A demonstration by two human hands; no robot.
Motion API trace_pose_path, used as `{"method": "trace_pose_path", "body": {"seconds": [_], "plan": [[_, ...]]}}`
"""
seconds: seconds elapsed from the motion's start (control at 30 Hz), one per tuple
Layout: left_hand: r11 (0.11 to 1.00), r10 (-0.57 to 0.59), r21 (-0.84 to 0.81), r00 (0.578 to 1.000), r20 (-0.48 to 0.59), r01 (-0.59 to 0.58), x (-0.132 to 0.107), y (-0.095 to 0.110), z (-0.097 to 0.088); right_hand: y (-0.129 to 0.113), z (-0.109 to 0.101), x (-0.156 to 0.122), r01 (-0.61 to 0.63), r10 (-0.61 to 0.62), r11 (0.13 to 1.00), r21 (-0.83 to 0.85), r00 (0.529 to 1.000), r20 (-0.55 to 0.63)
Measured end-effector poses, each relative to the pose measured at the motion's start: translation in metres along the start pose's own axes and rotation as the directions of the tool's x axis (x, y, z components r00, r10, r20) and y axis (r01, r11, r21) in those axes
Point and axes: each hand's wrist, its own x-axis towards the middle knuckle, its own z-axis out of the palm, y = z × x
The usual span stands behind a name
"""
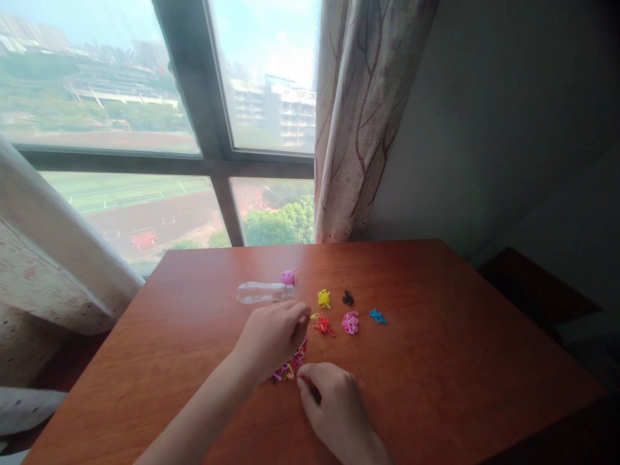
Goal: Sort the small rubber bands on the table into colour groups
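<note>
My left hand [274, 332] reaches over a mixed pile of small coloured rubber bands [289, 371] and partly hides it. Its fingertips are pinched together, with a yellow rubber band [314, 316] at them, close to a red heap [324, 325]. At the pile's right edge, my right hand [334, 397] has thumb and forefinger pressed together; whatever is between them is too small to make out. Sorted heaps lie beyond: yellow [324, 298], black [347, 298], pink [351, 322] and blue [378, 316].
A clear plastic bottle [261, 292] lies on its side behind my left hand, with a pink cap [289, 277] at its right end. The brown wooden table [436, 361] stands against a window with curtains [361, 123]. Its right edge slopes toward a dark area.
</note>
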Motion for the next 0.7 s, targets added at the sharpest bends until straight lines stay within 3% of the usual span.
{"method": "trace_pose_path", "body": {"seconds": [0.17,0.33,0.5,0.7], "plan": [[0.999,-0.025,0.027,0.999,0.022,0.024,0.052,-0.001,0.008,0.0,0.002,0.0,0.002,-0.002,1.0,0.01,1.0,-0.017],[0.997,-0.061,0.058,0.996,0.06,0.057,0.078,-0.002,0.029,0.001,0.002,-0.001,0.025,-0.025,0.999,0.021,1.0,-0.011],[0.995,-0.089,0.059,0.993,0.078,0.085,0.08,-0.002,0.036,0.0,0.0,0.0,0.022,-0.022,1.0,0.016,1.0,-0.008],[0.993,-0.117,0.031,0.992,0.044,0.116,0.05,-0.007,0.012,-0.001,0.0,0.001,0.015,-0.015,0.999,0.034,1.0,-0.006]]}}
